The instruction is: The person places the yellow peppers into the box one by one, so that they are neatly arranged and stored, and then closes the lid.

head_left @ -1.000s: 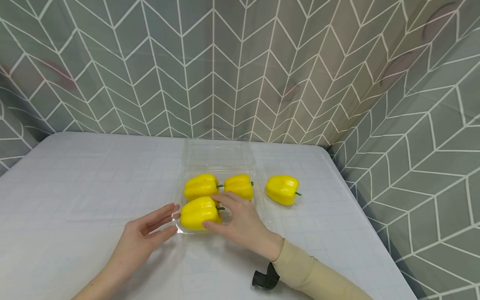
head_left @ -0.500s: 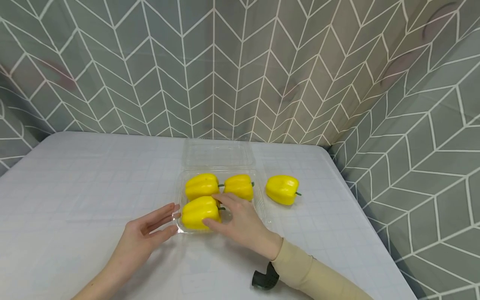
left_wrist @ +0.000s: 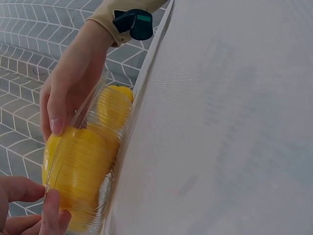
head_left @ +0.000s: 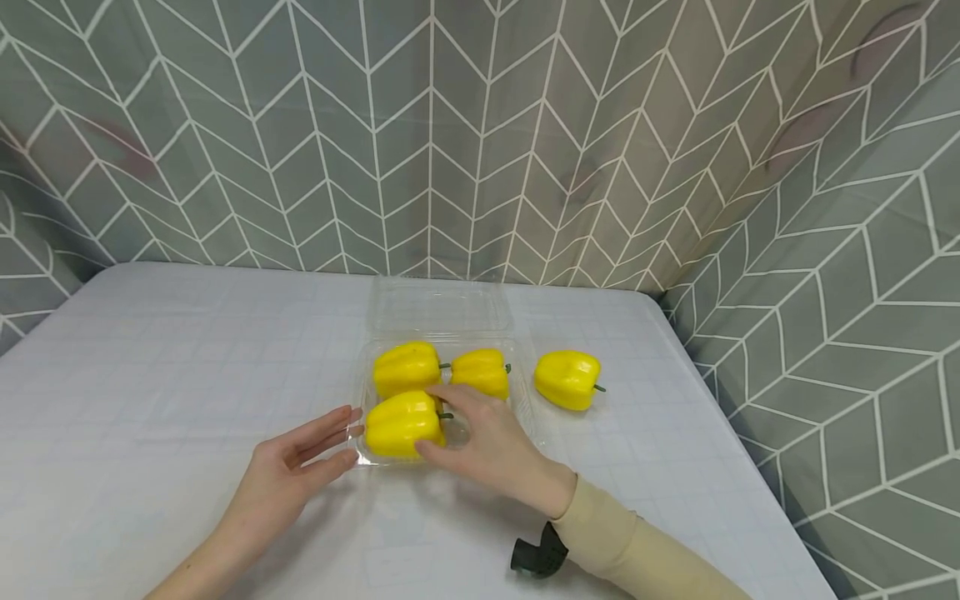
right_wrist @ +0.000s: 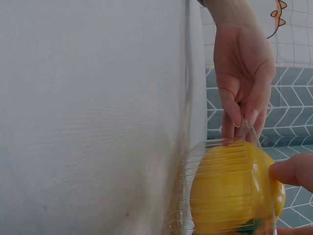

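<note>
A clear plastic clamshell container (head_left: 528, 417) lies with its lid (head_left: 440, 307) folded back. My left hand (head_left: 288, 465) pinches its front left rim between thumb and fingers. Inside, at the front left, sits a yellow bell pepper (head_left: 397, 428), which my right hand (head_left: 498, 446) grips by its stem end. The right wrist view shows this pepper (right_wrist: 220, 178) behind the ribbed wall, with a right fingertip on it. Two more yellow peppers lie behind: one at back left (head_left: 406, 367), one at back right (head_left: 478, 372), partly covered by the right hand.
Outside the container, to its right, another yellow pepper (head_left: 567, 380) lies on the white-covered table (head_left: 187, 358). A black wrist camera (head_left: 540, 557) hangs below the right sleeve. Grey patterned curtains (head_left: 465, 142) stand behind the table and on its right.
The back left pepper has shifted slightly toward the back. My right hand and forearm have moved a little to the right; the left hand keeps its place on the rim.
</note>
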The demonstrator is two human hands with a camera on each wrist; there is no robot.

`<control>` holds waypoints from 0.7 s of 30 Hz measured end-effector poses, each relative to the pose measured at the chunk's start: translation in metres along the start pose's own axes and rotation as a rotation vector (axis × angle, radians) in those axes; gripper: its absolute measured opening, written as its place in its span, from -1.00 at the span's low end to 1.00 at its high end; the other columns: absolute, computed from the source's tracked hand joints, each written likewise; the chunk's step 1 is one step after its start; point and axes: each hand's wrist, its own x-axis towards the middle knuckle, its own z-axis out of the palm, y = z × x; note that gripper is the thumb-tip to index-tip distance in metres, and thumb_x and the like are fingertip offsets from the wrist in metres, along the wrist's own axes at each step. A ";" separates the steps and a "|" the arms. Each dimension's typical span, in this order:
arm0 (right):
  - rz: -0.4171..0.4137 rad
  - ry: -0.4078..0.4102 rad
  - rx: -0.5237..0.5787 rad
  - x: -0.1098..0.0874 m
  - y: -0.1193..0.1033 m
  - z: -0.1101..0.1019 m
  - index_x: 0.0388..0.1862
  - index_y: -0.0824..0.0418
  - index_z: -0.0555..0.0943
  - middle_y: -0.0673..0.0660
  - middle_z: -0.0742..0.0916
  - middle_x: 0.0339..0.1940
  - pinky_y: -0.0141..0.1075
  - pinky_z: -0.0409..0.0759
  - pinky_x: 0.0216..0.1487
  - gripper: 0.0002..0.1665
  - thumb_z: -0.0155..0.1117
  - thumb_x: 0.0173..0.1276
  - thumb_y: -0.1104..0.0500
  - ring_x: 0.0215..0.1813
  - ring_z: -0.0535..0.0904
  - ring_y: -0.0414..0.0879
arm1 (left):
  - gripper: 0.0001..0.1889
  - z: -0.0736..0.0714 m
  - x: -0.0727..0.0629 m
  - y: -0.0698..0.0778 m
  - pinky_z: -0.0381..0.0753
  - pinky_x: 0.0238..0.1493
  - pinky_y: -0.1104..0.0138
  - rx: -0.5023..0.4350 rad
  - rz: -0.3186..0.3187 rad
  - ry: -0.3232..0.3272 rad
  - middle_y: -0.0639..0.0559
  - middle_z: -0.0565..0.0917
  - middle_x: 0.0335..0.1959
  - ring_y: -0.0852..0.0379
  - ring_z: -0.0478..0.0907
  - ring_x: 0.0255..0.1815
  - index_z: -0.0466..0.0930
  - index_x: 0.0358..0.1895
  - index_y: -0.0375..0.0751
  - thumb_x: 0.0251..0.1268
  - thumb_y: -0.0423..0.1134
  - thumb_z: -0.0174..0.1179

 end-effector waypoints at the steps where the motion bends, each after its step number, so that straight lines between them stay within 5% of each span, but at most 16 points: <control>1: 0.005 -0.001 -0.003 0.000 0.000 -0.001 0.34 0.20 0.50 0.07 0.63 0.30 -0.16 0.50 0.38 -0.26 0.47 0.24 -0.03 0.35 0.52 -0.08 | -0.38 0.000 0.000 0.000 0.64 0.02 0.53 0.002 0.002 0.000 0.15 0.57 0.33 0.52 0.51 0.19 0.44 0.42 0.00 0.31 -0.05 0.35; 21: 0.021 -0.032 -0.004 -0.001 -0.003 -0.008 0.31 0.21 0.51 0.07 0.65 0.28 -0.15 0.52 0.36 -0.29 0.47 0.25 -0.03 0.30 0.55 -0.07 | -0.40 0.001 0.000 -0.002 0.64 0.02 0.51 -0.011 0.023 0.006 0.15 0.59 0.31 0.47 0.55 0.18 0.45 0.41 -0.01 0.31 -0.09 0.35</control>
